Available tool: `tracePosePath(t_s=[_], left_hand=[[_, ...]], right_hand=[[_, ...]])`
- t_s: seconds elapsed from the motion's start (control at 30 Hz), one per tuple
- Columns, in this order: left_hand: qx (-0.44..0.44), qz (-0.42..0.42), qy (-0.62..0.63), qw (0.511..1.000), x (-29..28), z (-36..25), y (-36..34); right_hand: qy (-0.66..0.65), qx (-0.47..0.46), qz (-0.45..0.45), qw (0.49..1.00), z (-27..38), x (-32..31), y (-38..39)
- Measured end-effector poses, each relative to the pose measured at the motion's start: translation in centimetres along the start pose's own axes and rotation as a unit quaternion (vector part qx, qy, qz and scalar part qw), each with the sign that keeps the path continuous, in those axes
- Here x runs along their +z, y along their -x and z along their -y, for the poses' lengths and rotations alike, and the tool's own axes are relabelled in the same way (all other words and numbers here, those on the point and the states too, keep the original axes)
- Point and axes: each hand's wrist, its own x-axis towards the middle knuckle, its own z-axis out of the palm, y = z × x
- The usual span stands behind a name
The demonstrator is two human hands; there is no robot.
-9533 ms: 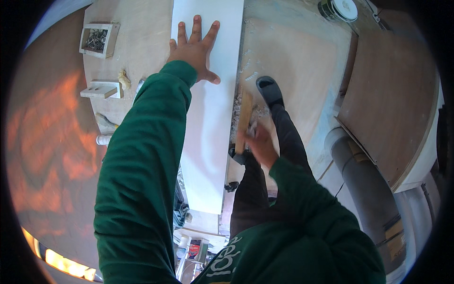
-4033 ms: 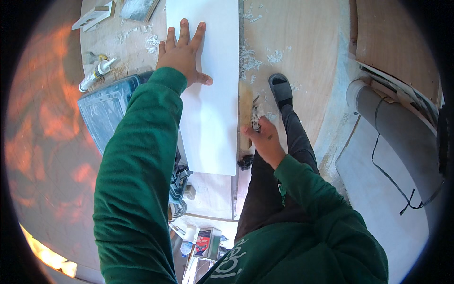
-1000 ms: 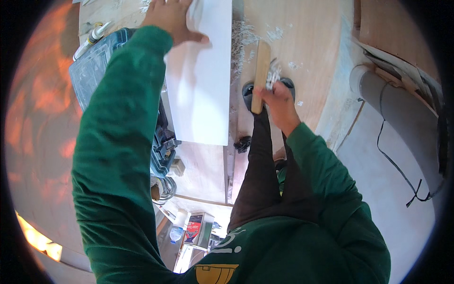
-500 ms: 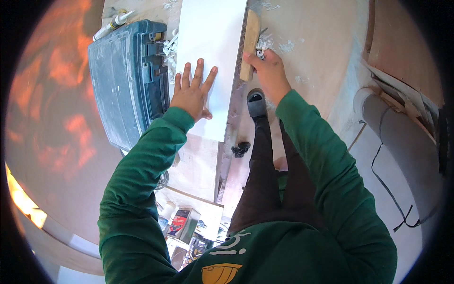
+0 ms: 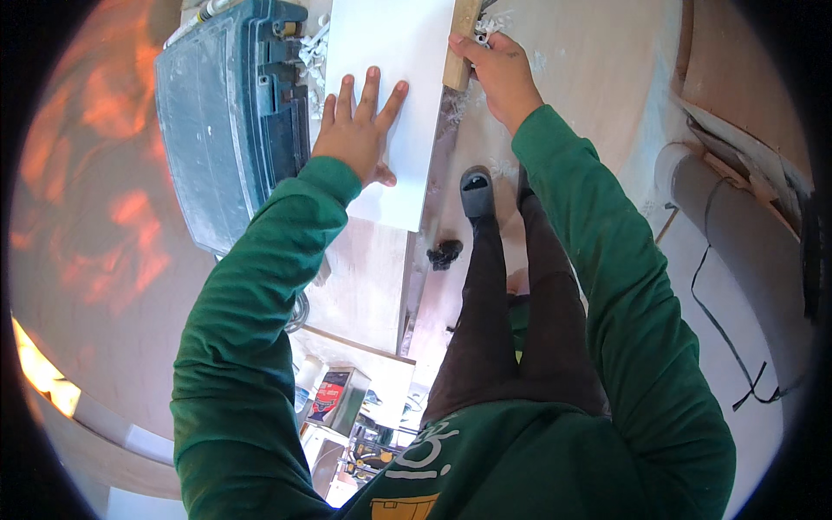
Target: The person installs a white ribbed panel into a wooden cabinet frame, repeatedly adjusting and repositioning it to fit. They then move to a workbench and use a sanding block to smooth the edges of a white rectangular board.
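A long white board [image 5: 390, 39] lies on a wooden work surface. My left hand [image 5: 355, 130] rests flat on it with the fingers spread. At the board's right edge my right hand [image 5: 503, 74] grips a wooden hand plane [image 5: 459, 62], thumb on its near side and the other fingers partly hidden behind it. The plane's body sits against that edge, and its far end is cut off by the top of the picture. Curled white shavings [image 5: 496, 24] gather beside the plane.
A dusty blue-green tool case [image 5: 208, 130] stands left of the board, with more shavings [image 5: 314, 52] between them and a white tube [image 5: 208, 10] behind. My sandalled foot [image 5: 477, 192] is below the right edge. A dark crumpled scrap [image 5: 445, 255] and a red-labelled can [image 5: 334, 397] lie nearer.
My right hand has pushed the plane farther away along the board's edge. My left hand stays spread on the board. The whole view has shifted slightly.
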Motion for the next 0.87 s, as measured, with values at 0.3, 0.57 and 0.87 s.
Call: tracePosePath(t_s=[0.3, 0.57, 0.87], left_hand=[[0.007, -0.044, -0.024, 0.999, 1.1, 0.3, -0.1], [0.011, -0.063, -0.023, 0.998, 1.8, 0.6, -0.2], [0.009, -0.061, -0.011, 0.998, 1.8, 0.6, -0.3]], right_hand=[[0.085, 0.004, -0.014, 0.996, -3.7, 0.3, 5.9], [0.165, 0.095, 0.000, 0.982, -6.1, 1.4, 14.2], [0.050, 0.060, 0.031, 0.996, -14.7, 3.0, 24.6]])
